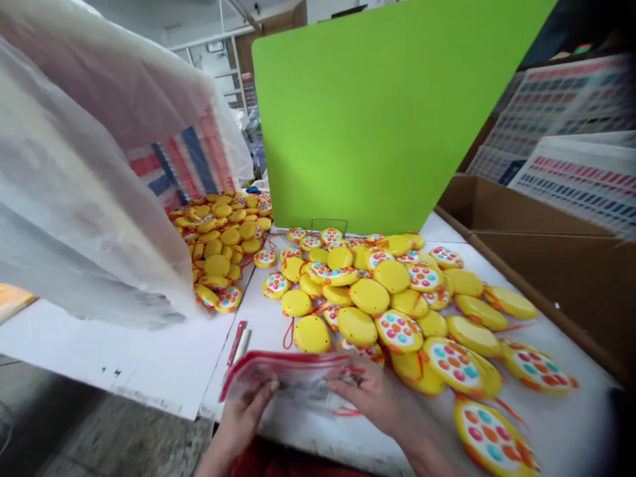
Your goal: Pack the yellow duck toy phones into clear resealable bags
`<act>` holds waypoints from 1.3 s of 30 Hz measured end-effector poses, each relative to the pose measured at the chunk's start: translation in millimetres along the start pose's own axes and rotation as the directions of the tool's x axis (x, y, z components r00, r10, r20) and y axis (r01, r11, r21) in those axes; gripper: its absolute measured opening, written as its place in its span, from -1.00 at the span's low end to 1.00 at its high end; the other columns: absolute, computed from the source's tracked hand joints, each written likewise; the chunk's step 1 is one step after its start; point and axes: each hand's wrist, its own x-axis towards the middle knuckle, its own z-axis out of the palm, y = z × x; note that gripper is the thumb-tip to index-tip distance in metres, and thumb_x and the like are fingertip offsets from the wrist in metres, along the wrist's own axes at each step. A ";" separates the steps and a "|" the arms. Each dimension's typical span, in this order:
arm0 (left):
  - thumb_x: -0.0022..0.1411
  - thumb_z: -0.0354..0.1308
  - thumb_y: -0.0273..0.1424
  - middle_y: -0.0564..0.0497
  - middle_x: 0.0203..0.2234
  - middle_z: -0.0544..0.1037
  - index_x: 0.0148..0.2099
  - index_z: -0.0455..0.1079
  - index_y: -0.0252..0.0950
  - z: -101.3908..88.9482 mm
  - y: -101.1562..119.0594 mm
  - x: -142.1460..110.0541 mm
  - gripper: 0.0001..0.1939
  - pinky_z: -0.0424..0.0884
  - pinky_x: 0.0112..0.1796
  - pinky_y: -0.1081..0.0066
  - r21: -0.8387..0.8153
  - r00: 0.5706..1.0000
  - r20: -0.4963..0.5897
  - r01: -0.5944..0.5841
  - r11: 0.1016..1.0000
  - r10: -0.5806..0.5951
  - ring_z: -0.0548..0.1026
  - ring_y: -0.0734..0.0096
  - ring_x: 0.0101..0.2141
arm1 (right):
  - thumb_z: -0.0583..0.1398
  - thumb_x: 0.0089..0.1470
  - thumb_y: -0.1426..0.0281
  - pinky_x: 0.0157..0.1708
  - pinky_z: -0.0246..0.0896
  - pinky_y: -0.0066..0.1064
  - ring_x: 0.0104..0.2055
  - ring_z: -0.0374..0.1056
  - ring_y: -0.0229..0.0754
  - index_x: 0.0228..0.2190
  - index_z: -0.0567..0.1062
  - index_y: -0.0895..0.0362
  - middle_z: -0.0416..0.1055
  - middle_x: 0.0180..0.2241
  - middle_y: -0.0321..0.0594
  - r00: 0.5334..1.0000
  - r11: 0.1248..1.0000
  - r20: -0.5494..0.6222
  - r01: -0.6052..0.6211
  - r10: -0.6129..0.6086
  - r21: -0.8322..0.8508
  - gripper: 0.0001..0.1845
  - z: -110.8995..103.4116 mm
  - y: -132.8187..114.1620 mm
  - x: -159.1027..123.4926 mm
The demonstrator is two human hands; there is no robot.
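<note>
Near the table's front edge, a clear plastic zip bag (298, 384) with a red strip along its top is stretched between my hands. My left hand (248, 407) pinches the bag's left part, thumb on the near side. On the other side my right hand (360, 391) grips the bag with its thumb, close to the pile. What lies inside the bag is blurred; I cannot make it out. Just beyond the bag are several yellow oval toys (370, 296) with orange trim and coloured buttons, some face down. An orange cord loop shows under my right hand.
A second heap of yellow toys (217, 265) spills from a translucent sack (99, 179) at left. A green board (372, 119) stands behind the pile. Cardboard boxes (551, 285) line the right side. A red pen-like stick (235, 346) lies left of the bag.
</note>
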 end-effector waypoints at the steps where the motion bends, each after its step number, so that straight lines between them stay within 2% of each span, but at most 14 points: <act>1: -0.18 0.35 -0.03 -0.10 -0.39 0.62 -0.41 0.57 -0.25 -1.5 -1.1 -1.4 -0.60 0.47 -0.13 0.20 0.009 0.999 0.028 0.024 1.000 -0.024 0.52 0.00 -0.21 | 0.27 -0.02 0.19 -0.20 0.42 -0.23 -0.27 0.46 -0.09 -0.47 0.56 0.05 0.54 -0.37 -0.20 0.999 0.999 -0.023 0.023 -0.023 -0.025 -0.81 0.7 -2.1 -2.1; 3: -0.13 0.33 -0.05 -0.10 -0.29 0.62 -0.30 0.58 -0.23 -3.8 -3.0 -2.0 -0.60 0.44 -0.07 0.19 0.031 0.995 0.099 0.018 0.999 -0.021 0.50 0.00 -0.15 | 0.29 -0.05 0.19 -0.19 0.42 -0.23 -0.23 0.46 -0.07 -0.37 0.55 0.03 0.55 -0.31 -0.19 0.998 0.996 -0.058 0.031 -0.036 -0.078 -0.79 1.3 -3.8 -5.6; 7: -0.08 0.34 -0.16 -0.11 -0.02 0.50 0.02 0.45 -0.22 -3.6 -6.9 1.9 -0.42 0.35 0.03 0.20 0.003 0.981 0.137 -0.136 0.991 0.134 0.42 0.02 0.00 | 0.34 -0.14 0.24 -0.03 0.35 -0.14 -0.04 0.40 -0.01 -0.09 0.45 0.01 0.47 -0.08 -0.14 0.998 0.986 -0.036 -0.061 0.056 -0.153 -0.50 0.7 6.2 -10.8; 10: -0.04 0.34 -0.21 -0.13 -0.08 0.52 0.09 0.36 -0.25 -0.8 -8.7 4.4 -0.37 0.38 -0.02 0.25 -0.032 0.968 0.178 -0.172 0.985 0.175 0.45 0.06 -0.05 | 0.34 -0.15 0.25 0.02 0.28 -0.07 -0.01 0.37 0.02 -0.09 0.44 0.01 0.45 -0.07 -0.11 0.998 0.980 -0.018 -0.058 0.056 -0.190 -0.49 -0.2 19.6 -14.6; 13: -0.02 0.33 -0.21 -0.11 -0.15 0.55 0.14 0.29 -0.25 0.8 -10.6 5.6 -0.33 0.41 -0.09 0.29 -0.076 0.961 0.220 -0.152 0.985 0.165 0.49 0.12 -0.14 | 0.31 -0.09 0.20 -0.02 0.30 -0.08 -0.03 0.38 -0.01 0.06 0.27 -0.02 0.44 -0.10 -0.10 0.998 0.995 -0.048 -0.043 0.039 -0.086 -0.33 -1.7 32.3 -19.6; 16: -0.05 0.34 -0.21 -0.12 -0.04 0.49 0.11 0.32 -0.24 2.6 -18.1 7.7 -0.35 0.38 -0.04 0.29 -0.095 0.961 0.200 -0.174 0.980 0.190 0.45 0.09 -0.04 | 0.28 -0.07 0.08 -0.05 0.32 -0.10 -0.03 0.40 -0.03 0.19 0.01 -0.05 0.41 -0.06 -0.07 0.992 0.987 -0.080 -0.084 0.096 0.138 -0.12 -1.2 43.6 -24.7; 19: 0.02 0.28 -0.17 -0.14 0.00 0.48 0.06 0.37 -0.26 8.7 -30.4 9.4 -0.44 0.33 0.05 0.24 -0.083 0.961 0.215 -0.157 0.984 0.172 0.41 0.06 0.02 | 0.24 -0.06 0.00 -0.03 0.31 -0.07 0.03 0.37 0.03 0.15 0.07 0.00 0.39 0.02 0.00 0.986 0.963 -0.027 -0.151 0.162 0.224 -0.16 5.9 51.1 -27.5; 23: 0.05 0.22 -0.09 -0.23 0.12 0.36 0.08 0.34 -0.31 17.8 -36.2 7.8 -0.39 0.16 0.17 0.18 0.034 0.989 0.115 -0.095 0.995 0.090 0.25 -0.02 0.16 | 0.15 0.07 0.09 0.10 0.17 -0.01 0.07 0.32 0.04 -0.04 0.37 0.09 0.43 -0.01 0.00 0.981 0.983 -0.060 -0.182 0.183 0.015 -0.52 18.6 46.8 -26.6; 26: 0.14 0.13 -0.10 -0.23 0.13 0.34 0.12 0.27 -0.32 17.2 -25.8 5.3 -0.42 0.14 0.18 0.16 0.131 0.982 0.141 -0.140 0.981 0.122 0.22 0.01 0.18 | 0.13 0.08 0.12 0.11 0.15 -0.01 0.05 0.34 0.05 -0.10 0.43 0.09 0.47 -0.06 -0.03 0.973 0.980 -0.142 -0.191 0.183 -0.047 -0.58 20.0 37.0 -25.0; 30: 0.24 0.03 -0.20 -0.21 0.04 0.42 0.18 0.12 -0.30 14.1 -15.0 2.5 -0.48 0.33 0.04 0.18 0.123 0.959 0.244 -0.181 0.976 0.147 0.39 0.10 0.04 | 0.14 0.08 0.19 0.19 0.05 -0.09 0.21 0.15 -0.01 0.13 0.22 0.06 0.26 0.16 -0.06 0.959 0.972 -0.162 -0.236 0.231 -0.010 -0.41 17.7 37.3 -26.8; 32: 0.23 0.04 -0.30 -0.18 0.04 0.42 0.22 0.04 -0.30 15.2 -20.9 1.4 -0.46 0.37 0.00 0.21 0.103 0.952 0.277 -0.167 0.981 0.133 0.42 0.17 0.00 | 0.13 0.07 0.23 0.23 -0.05 -0.07 0.31 -0.06 -0.02 0.22 0.05 0.05 0.04 0.28 -0.10 0.955 0.966 -0.182 -0.249 0.235 -0.062 -0.28 20.9 45.6 -30.5; 34: 0.17 0.07 -0.41 -0.19 0.06 0.38 0.26 -0.02 -0.30 17.5 -32.9 0.7 -0.37 0.38 -0.01 0.19 0.191 0.963 0.235 -0.182 0.965 0.136 0.42 0.17 -0.01 | 0.09 0.09 0.27 0.23 -0.06 -0.03 0.33 -0.14 -0.02 0.26 -0.05 0.06 -0.08 0.32 -0.10 0.958 0.950 -0.181 -0.256 0.224 -0.177 -0.25 25.8 54.0 -36.0; 37: 0.15 0.04 -0.52 -0.19 0.09 0.30 0.26 0.03 -0.24 23.0 -49.2 0.3 -0.37 0.32 0.04 0.08 0.452 0.956 0.107 -0.292 0.843 0.274 0.33 0.12 0.06 | 0.01 0.15 0.30 0.14 0.13 -0.07 0.28 0.03 0.00 0.26 -0.02 0.03 0.05 0.27 -0.10 0.977 0.878 -0.159 -0.197 0.140 -0.436 -0.34 24.9 56.9 -46.5; 39: 0.18 0.00 -0.56 -0.13 0.05 0.33 0.18 0.19 -0.19 29.5 -52.1 1.4 -0.49 0.30 0.05 0.07 0.549 0.908 0.168 -0.410 0.728 0.384 0.32 0.15 0.05 | 0.01 0.17 0.29 0.07 0.23 -0.11 0.20 0.17 0.01 0.20 0.12 0.00 0.22 0.19 -0.12 0.986 0.776 -0.166 -0.115 0.013 -0.621 -0.44 11.7 52.1 -55.4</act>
